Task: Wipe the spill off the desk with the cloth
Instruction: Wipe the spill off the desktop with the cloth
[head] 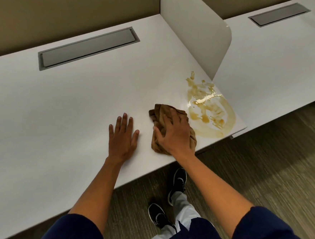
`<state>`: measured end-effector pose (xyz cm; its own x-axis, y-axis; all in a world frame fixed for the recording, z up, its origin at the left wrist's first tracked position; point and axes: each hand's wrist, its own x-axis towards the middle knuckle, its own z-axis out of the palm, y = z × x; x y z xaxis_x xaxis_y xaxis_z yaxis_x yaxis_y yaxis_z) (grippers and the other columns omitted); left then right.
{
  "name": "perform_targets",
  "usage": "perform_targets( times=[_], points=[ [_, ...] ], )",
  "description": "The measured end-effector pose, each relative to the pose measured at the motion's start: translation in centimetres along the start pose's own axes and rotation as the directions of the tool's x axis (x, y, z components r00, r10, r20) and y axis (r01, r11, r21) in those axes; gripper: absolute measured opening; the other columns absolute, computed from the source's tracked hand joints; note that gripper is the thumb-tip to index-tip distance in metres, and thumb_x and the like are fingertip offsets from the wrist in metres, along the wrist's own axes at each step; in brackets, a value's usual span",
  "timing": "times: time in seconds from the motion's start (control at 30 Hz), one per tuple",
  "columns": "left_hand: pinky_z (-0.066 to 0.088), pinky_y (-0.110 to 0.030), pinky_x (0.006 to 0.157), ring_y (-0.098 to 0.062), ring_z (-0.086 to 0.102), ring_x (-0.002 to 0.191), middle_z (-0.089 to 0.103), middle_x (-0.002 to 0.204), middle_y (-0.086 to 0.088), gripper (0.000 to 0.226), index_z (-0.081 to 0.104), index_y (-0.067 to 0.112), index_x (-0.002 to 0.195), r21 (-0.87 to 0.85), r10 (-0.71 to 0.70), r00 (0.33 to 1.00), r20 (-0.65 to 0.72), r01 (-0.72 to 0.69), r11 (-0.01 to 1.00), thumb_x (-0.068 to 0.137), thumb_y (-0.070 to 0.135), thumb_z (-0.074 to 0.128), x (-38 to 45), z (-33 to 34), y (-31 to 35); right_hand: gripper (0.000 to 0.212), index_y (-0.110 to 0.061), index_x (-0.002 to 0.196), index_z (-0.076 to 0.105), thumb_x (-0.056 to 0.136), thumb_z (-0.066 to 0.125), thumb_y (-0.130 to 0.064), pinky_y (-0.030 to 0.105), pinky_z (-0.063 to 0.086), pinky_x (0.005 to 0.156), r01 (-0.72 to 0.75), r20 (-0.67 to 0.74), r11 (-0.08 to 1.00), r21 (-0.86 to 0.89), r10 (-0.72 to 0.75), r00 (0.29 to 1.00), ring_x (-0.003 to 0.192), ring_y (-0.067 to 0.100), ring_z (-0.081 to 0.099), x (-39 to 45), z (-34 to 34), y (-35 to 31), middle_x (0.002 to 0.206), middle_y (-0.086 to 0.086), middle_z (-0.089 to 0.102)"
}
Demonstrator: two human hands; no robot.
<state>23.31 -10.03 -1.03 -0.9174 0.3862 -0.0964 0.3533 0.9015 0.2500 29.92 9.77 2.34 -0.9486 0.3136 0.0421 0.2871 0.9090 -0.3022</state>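
Right hand (174, 133) presses bunched cloth (157, 115) flat on desk (58, 100), centre frame. Left hand (123, 135) splayed, bracing. Spill (211, 112) just right, unwiped; next, sweep rightward.

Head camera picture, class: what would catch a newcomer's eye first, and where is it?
The amber spill stands out, smeared across the white desk at its near right corner, beside the divider panel. Just left of it, the right hand presses a crumpled brown cloth; the left hand lies flat.
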Motion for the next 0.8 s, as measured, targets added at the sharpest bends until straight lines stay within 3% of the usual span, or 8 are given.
perform_targets(
  times=[0.17,0.3,0.6,0.8],
  points=[
    [-0.006,-0.047,0.124,-0.016,-0.01,0.154,-0.006,0.168,0.001,0.071,0.009,0.019,0.16,-0.044,-0.014,1.0,0.005,0.014,0.999,0.098,0.054,0.008,0.0,0.0,0.1,0.061,-0.036,0.144,0.042,0.09,0.039,-0.066,0.053,0.026,0.114,0.029,0.096,0.998,-0.054,-0.024,0.995,0.145,0.037,0.022,-2.0,-0.5,0.8,0.161,0.005,0.023],
    [-0.007,-0.046,0.124,-0.015,-0.01,0.154,-0.006,0.167,0.002,0.073,0.006,0.019,0.16,-0.048,-0.026,1.0,-0.001,0.026,0.999,0.097,0.056,0.009,0.1,-0.1,0.2,0.059,-0.04,0.139,0.043,0.087,0.043,-0.068,0.053,0.033,0.106,-0.048,0.142,0.995,-0.09,0.061,0.988,0.135,0.039,0.027,-2.4,-1.0,0.8,0.156,0.007,0.026],
    [-0.008,-0.049,0.123,-0.016,-0.01,0.154,-0.008,0.167,0.001,0.066,0.002,0.019,0.16,-0.063,-0.024,1.0,0.016,0.025,0.998,0.104,0.05,0.022,3.6,-0.3,1.5,0.041,-0.033,0.123,0.062,0.087,0.06,-0.053,0.047,0.047,0.088,-0.098,-0.087,0.994,-0.042,0.094,0.992,0.117,0.035,0.047,-2.9,-0.3,1.2,0.138,0.008,0.049],
    [-0.005,-0.049,0.123,-0.018,-0.006,0.155,-0.004,0.168,0.0,0.066,0.006,0.017,0.16,-0.036,-0.013,1.0,0.004,0.013,0.999,0.104,0.048,0.024,6.2,-0.6,1.0,0.036,-0.027,0.126,0.063,0.093,0.059,-0.042,0.047,0.044,0.09,-0.125,-0.095,0.992,-0.018,0.123,0.988,0.119,0.038,0.047,0.8,0.0,1.5,0.14,0.011,0.05]
  ],
)
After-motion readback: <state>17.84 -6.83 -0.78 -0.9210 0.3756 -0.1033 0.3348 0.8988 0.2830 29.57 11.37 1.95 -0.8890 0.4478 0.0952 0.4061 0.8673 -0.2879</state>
